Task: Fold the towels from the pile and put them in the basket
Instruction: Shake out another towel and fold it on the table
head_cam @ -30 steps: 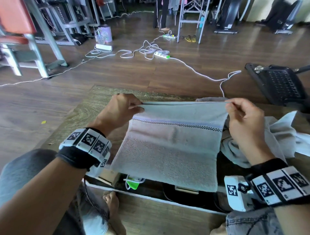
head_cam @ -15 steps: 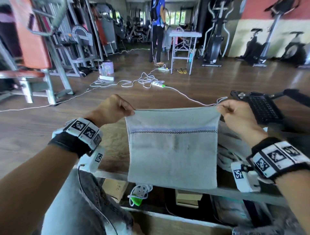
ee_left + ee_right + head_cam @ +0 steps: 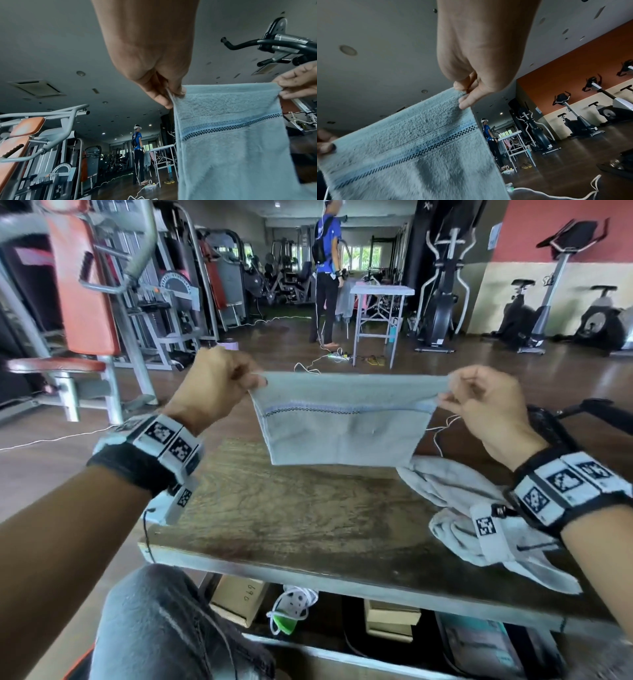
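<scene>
— What's she got up there?

— A pale blue towel (image 3: 342,422), stretched out flat in the air above the wooden table (image 3: 291,518). The left hand (image 3: 212,381) pinches one top corner between thumb and fingers, the right hand (image 3: 479,402) pinches the other, so the top edge runs taut between them.

— Is it touching the table?

— No, the bottom edge hangs free, clear of the wood. There's a checkered blue band running across it near the top.

— And the rest of the washing?

— A crumpled pile of towels (image 3: 455,508) lies on the table's right side, under the right wrist. I can't make out a basket from here.

— Anyone else about?

— A person in a blue shirt (image 3: 327,278) stands far back, beside a white folding table (image 3: 380,302).
</scene>
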